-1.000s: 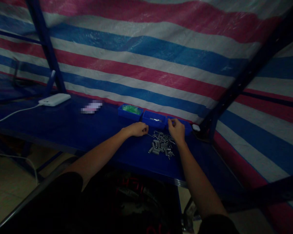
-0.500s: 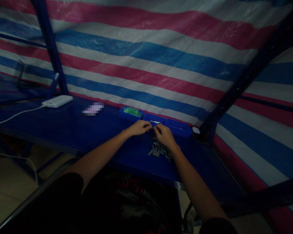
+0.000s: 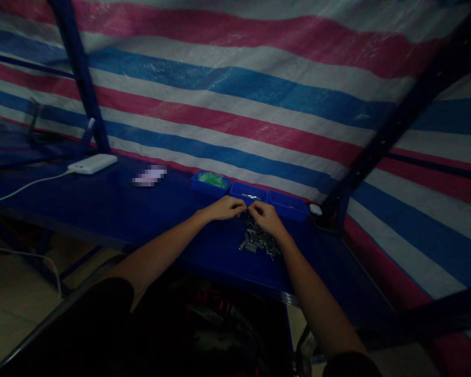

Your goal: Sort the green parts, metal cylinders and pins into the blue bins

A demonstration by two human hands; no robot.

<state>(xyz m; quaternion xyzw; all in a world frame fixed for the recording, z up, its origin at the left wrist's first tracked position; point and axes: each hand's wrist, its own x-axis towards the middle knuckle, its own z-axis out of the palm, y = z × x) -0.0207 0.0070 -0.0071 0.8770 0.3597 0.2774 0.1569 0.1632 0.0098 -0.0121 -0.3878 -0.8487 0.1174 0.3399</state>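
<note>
My left hand and my right hand meet fingertip to fingertip above the blue table, just in front of the middle blue tray. Both are curled in a pinch on something too small and dark to make out. A heap of small silvery metal cylinders lies on the table under and beside my right hand. The left tray holds green pieces. The right tray sits beside my right hand; its contents are hidden in the gloom.
A white power bank with a white cable lies at the table's far left. A small white round object sits by the dark frame post. A striped tarpaulin hangs behind the table.
My right hand came back from the right tray to the left and now meets my left hand in front of the middle tray. The left hand barely moved.
</note>
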